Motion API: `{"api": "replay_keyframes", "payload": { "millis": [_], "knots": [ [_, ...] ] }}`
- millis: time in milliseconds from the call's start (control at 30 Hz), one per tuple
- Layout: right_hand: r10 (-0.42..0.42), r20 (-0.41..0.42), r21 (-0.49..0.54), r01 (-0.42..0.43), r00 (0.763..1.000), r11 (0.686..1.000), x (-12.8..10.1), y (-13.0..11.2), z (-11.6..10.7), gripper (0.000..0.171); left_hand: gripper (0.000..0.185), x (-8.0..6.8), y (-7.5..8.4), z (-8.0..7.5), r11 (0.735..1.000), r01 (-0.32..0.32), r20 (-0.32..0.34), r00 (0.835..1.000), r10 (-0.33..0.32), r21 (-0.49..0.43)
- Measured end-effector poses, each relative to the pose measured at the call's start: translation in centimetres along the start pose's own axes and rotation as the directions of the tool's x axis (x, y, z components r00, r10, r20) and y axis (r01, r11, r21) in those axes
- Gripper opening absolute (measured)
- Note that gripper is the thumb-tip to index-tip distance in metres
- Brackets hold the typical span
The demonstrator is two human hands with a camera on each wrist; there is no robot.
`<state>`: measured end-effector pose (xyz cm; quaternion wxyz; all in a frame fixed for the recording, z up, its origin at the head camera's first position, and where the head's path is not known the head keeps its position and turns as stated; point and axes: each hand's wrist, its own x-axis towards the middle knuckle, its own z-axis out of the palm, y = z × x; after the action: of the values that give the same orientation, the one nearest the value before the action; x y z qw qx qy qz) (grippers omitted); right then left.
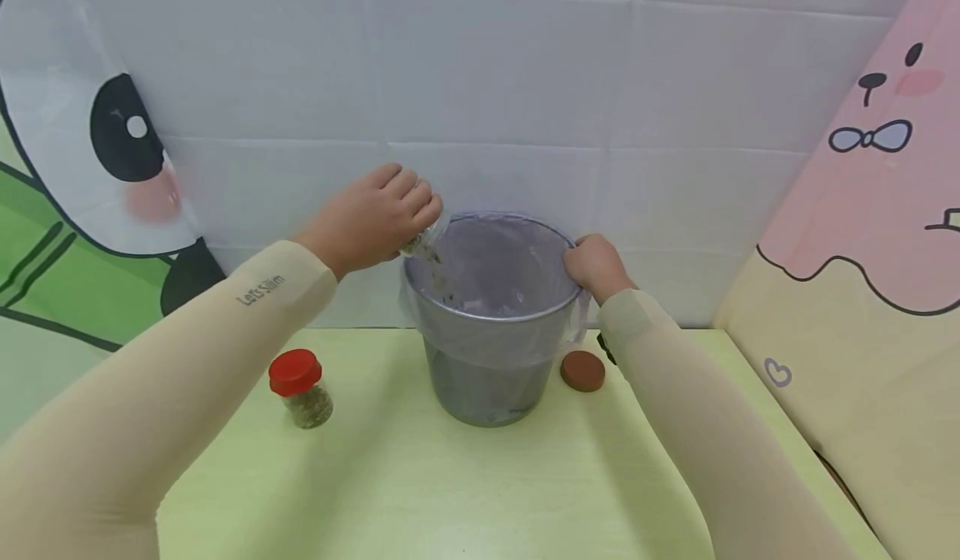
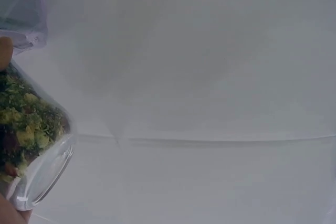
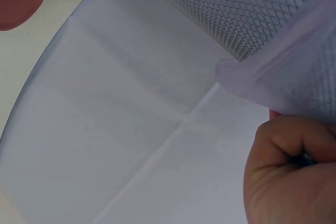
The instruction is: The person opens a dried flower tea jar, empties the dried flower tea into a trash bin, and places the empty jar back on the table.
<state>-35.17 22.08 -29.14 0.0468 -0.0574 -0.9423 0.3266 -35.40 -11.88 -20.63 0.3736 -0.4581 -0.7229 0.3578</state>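
My left hand point(image 1: 382, 214) grips a clear jar point(image 2: 29, 121) and tips it over the left rim of a mesh wastebasket point(image 1: 487, 385). Dried green and yellow flakes point(image 1: 438, 278) spill from the jar down into the basket. In the left wrist view, plenty of the same bits still fill the tilted jar. A thin translucent bin liner point(image 1: 510, 260) covers the basket's inside and folds over its rim. On the far right side, my right hand point(image 1: 598, 264) holds the rim and liner with curled fingers; the right wrist view shows the liner's edge point(image 3: 257, 77) just above this hand.
A jar with a red lid point(image 1: 295, 372), holding similar dried bits, stands on the pale table point(image 1: 450, 493) left of the basket. A brownish-red round lid point(image 1: 582, 371) lies to its right. A white sheet point(image 1: 487, 85) hangs close behind, and a cartoon-printed panel point(image 1: 840, 318) borders the right.
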Motion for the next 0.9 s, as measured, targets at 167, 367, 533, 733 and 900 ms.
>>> {"api": "replay_keyframes", "payload": {
  "millis": [167, 367, 533, 733, 900],
  "knots": [
    [0.001, -0.001, -0.003, -0.001, 1.000, 1.000, 0.0, 0.0, 0.1, 0.025, 0.054, 0.3, 0.3, 0.0, 0.998, -0.020, -0.020, 1.000, 0.021, 0.056],
    [0.000, -0.001, -0.014, 0.000, 1.000, 1.000, -0.2, -0.1, 0.0, 0.029, 0.060, 0.6, 0.8, -0.2, 0.989, -0.049, 0.005, 0.999, 0.049, 0.138],
    [0.000, -0.001, -0.008, 0.000, 1.000, 1.000, -0.2, -0.1, 0.0, 0.024, 0.064, 0.8, 1.1, 0.1, 0.976, -0.076, 0.006, 0.997, 0.076, 0.203],
    [-0.005, 0.001, -0.008, 0.005, 1.000, 1.000, -0.1, 0.1, 0.0, 0.023, 0.064, 1.2, 1.2, 0.3, 0.962, -0.101, -0.001, 0.994, 0.105, 0.255],
    [-0.004, 0.002, -0.009, 0.004, 1.000, 1.000, -0.1, 0.1, 0.0, 0.031, 0.064, 1.2, 1.2, 0.4, 0.949, -0.121, 0.006, 0.992, 0.125, 0.291]
  ]
}}
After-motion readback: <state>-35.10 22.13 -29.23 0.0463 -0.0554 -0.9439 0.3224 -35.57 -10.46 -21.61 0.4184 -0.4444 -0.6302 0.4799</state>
